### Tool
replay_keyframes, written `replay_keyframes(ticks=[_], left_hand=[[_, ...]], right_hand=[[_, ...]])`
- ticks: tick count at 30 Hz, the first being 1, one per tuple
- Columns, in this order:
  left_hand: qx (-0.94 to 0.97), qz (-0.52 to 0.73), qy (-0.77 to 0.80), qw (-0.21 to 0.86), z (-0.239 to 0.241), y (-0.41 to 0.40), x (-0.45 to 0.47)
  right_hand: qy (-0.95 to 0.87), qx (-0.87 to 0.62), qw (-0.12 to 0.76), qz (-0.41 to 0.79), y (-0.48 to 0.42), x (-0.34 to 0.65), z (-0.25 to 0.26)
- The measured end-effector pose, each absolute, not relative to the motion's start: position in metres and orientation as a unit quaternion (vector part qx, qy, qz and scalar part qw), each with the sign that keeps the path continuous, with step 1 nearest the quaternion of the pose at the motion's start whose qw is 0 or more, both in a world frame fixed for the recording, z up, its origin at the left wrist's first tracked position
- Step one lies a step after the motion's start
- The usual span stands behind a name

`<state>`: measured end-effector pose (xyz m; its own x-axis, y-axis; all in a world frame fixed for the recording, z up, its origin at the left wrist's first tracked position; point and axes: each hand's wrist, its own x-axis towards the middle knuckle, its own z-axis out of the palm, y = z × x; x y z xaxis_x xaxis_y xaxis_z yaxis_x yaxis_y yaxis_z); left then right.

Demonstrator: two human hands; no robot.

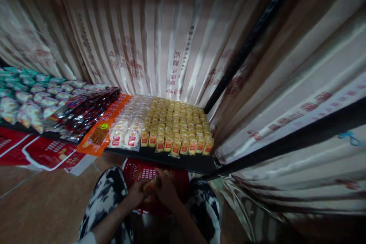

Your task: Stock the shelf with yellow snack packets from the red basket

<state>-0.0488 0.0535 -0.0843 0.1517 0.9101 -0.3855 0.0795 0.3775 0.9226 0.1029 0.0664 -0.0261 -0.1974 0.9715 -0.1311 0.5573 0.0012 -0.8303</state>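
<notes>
Between my knees, my left hand [136,194] has its fingers closed on a small yellow wrapped snack cake [149,185]. My right hand [166,190] meets it from the other side, its fingers curled at the same piece; how many pieces lie between the hands is too dark to tell. Beneath both hands is a red printed bag [180,180]. Just beyond, rows of yellow wrapped cakes [177,122] stand packed on a black shelf [177,162]. Left of them lie clear packets of round white cakes [130,126].
An orange snack packet [100,133], dark red packets [85,110] and white-and-green packets [31,95] continue leftward. Red carrier bags [54,152] with white handles hang below the shelf. Pleated curtains [160,38] and dark poles [251,42] close off the back and right.
</notes>
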Motion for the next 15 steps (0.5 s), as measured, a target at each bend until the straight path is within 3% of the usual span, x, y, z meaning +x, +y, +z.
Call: replay_keyframes(ticks=[8, 15], left_hand=[[0.426, 0.426, 0.615, 0.509, -0.031, 0.053, -0.059], [0.463, 0.433, 0.682, 0.364, 0.006, 0.081, -0.060]], right_hand=[[-0.604, -0.528, 0.404, 0.439, 0.067, 0.083, -0.017], [-0.605, -0.510, 0.451, 0.413, 0.082, 0.058, 0.013]])
